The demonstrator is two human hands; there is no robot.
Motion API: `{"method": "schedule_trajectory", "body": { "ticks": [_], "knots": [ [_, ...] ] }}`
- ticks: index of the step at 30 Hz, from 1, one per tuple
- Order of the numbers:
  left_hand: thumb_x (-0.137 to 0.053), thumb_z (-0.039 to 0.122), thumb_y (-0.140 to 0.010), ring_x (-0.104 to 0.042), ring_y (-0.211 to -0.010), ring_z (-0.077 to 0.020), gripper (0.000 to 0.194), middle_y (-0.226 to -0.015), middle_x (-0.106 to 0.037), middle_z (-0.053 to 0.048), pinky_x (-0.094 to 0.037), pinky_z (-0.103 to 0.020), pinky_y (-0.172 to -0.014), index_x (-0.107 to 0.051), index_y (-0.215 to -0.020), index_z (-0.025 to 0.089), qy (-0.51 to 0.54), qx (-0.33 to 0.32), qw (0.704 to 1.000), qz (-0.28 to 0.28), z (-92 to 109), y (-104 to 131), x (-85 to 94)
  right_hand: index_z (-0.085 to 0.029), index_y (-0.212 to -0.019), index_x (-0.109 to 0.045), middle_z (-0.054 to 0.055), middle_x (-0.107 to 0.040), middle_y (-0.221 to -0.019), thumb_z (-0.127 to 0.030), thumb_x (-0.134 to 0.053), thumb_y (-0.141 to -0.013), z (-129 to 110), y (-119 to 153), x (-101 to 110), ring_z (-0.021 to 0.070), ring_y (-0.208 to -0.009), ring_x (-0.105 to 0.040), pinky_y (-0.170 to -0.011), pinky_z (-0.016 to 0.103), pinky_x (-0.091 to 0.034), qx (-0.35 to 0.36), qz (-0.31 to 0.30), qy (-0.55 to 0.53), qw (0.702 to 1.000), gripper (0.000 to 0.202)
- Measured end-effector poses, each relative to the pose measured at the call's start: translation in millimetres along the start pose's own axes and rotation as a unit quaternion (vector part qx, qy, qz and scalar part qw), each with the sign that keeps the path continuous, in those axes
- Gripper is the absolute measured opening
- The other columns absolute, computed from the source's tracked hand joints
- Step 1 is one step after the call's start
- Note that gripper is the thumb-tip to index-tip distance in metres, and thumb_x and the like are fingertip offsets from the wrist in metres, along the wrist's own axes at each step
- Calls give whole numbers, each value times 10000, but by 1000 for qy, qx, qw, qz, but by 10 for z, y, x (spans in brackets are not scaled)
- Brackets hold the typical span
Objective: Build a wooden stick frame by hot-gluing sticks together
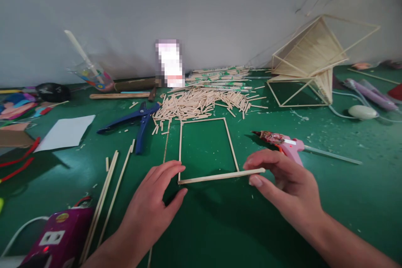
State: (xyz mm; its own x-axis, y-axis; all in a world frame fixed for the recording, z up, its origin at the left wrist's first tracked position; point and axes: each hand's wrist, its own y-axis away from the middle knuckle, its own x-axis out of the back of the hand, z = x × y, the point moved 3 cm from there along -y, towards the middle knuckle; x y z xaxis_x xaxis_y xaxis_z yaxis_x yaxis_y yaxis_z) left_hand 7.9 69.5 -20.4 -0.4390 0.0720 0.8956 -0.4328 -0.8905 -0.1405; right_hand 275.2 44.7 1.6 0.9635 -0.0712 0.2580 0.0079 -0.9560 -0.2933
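Note:
A square outline of thin wooden sticks (203, 121) lies flat on the green table. Along its near side runs another wooden stick (210, 178), its right end passing beyond the square's corner. My left hand (153, 194) is at the near left corner, fingertips by the frame's left side, thumb apart from the fingers. Around the stick's right end curves my right hand (285, 184), finger and thumb on either side of it with a gap showing. A pink hot glue gun (290, 144) with a clear glue stick lies just behind the right hand.
Behind the square lies a pile of short cut sticks (194, 102). Blue cutters (143, 119) sit to its left. Long sticks (102, 197) and a purple power socket box (58, 234) are at left. A wooden stick structure (310, 56) stands at back right.

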Motion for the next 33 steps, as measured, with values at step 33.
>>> {"method": "schedule_trajectory", "body": {
  "ticks": [33],
  "knots": [
    [-561, 169, -831, -572, -1135, -228, 318, -1230, -604, -63, -485, -443, -976, -581, -1140, 246, 48, 5, 999, 8, 28, 38, 41, -286, -1035, -634, 45, -654, -980, -233, -675, -813, 75, 31, 52, 181, -769, -651, -569, 262, -511, -5, -7, 40, 999, 232]
  ]
}}
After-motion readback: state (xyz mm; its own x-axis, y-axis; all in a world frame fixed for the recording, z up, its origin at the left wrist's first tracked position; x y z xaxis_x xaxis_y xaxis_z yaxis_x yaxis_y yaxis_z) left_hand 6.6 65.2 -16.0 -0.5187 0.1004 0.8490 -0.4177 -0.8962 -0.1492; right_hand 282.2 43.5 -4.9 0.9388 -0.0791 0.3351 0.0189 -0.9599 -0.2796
